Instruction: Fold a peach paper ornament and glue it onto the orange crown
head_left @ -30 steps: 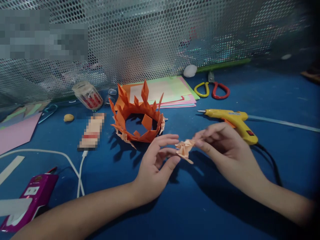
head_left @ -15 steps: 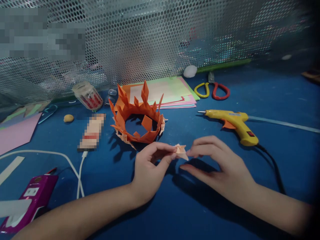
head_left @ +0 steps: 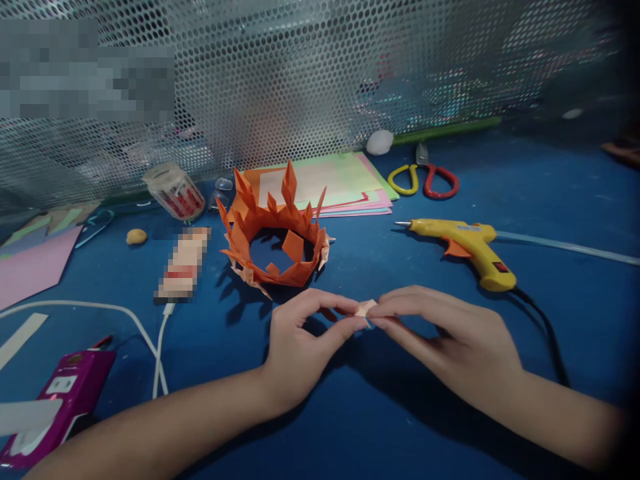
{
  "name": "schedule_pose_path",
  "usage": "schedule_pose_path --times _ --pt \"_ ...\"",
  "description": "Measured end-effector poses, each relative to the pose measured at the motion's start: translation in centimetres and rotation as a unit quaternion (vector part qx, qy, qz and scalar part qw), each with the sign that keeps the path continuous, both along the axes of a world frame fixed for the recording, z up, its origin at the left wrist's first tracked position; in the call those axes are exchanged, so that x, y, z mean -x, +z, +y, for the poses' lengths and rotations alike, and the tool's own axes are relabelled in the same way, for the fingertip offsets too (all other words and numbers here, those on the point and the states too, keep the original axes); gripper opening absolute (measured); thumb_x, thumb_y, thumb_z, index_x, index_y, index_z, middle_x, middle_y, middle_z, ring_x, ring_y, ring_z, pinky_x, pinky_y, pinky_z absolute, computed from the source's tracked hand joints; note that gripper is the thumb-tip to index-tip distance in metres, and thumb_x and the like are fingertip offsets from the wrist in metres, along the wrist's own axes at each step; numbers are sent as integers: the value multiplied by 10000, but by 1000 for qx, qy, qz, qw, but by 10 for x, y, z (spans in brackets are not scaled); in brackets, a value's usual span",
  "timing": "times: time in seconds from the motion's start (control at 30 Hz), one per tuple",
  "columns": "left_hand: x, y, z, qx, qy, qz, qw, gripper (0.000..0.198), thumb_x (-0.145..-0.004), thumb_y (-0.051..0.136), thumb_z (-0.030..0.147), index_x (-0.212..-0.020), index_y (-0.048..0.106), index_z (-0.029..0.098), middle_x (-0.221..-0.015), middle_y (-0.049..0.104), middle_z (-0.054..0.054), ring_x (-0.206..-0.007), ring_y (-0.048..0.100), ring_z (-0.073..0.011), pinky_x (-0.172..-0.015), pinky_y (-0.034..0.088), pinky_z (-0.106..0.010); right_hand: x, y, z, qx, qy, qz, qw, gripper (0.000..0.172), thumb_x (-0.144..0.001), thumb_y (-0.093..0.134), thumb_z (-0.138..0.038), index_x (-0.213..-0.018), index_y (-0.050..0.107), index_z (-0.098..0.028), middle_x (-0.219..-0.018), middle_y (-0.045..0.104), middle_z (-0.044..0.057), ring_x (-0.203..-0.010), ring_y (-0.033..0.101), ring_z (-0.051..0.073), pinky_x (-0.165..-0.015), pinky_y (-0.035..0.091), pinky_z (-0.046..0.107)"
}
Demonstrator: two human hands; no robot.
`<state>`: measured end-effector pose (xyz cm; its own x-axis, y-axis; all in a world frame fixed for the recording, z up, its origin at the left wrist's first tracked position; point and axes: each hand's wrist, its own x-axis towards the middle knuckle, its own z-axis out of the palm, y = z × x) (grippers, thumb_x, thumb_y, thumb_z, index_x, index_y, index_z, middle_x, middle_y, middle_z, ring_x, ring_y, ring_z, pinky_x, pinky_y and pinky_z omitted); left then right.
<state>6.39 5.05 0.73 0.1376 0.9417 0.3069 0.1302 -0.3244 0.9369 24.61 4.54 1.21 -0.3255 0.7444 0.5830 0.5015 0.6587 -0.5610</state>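
Observation:
A small folded piece of peach paper (head_left: pixel 365 309) is pinched between my two hands, mostly covered by the fingertips. My left hand (head_left: pixel 305 347) grips its left side between thumb and fingers. On the opposite side, my right hand (head_left: pixel 450 333) pinches the same piece, fingertips almost meeting those of the left. Just beyond the left hand stands an orange folded-paper crown (head_left: pixel 280 270) with pointed spikes and some peach pieces on its outer sides.
To the right lie a yellow hot glue gun (head_left: pixel 450 230) with its cord, and scissors (head_left: pixel 423 177). Behind the crown is a stack of coloured paper (head_left: pixel 340 177). Leftward are a tilted jar (head_left: pixel 175 193), a blurred-out phone (head_left: pixel 184 263), a white cable (head_left: pixel 161 347) and a purple power strip (head_left: pixel 83 380).
My right hand has moved left and closed onto the peach paper piece, which now shows less between the fingers. My left hand has kept its pinch.

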Motion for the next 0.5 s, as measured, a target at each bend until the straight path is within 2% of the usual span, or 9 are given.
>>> schedule_pose_path --times 0.17,0.33,0.5 --pt "0 1 1 -49 -1 5 999 80 -730 760 149 -786 725 194 -731 724 -10 -662 623 -122 -644 515 -241 3 1 0 110 -10 47 993 72 -857 611 -209 -817 665 -234 -782 719 17 -689 680 138 -620 554 222" --pt "-1 0 2 -108 -10 18 994 141 -740 720 70 -812 712 191 -737 728 -14 -661 626 -118 -642 518 -239 6 -1 0 223 -8 122 967 80 -824 657 -284 -783 677 -218 -741 716 16 -655 673 135 -588 544 204" --pt "-1 -2 1 -138 -19 18 990 188 -724 697 17 -828 700 173 -734 719 -17 -662 631 -113 -644 523 -231 7 -1 2 257 -1 160 953 128 -814 676 -341 -871 716 -233 -773 731 20 -675 684 130 -636 551 203"
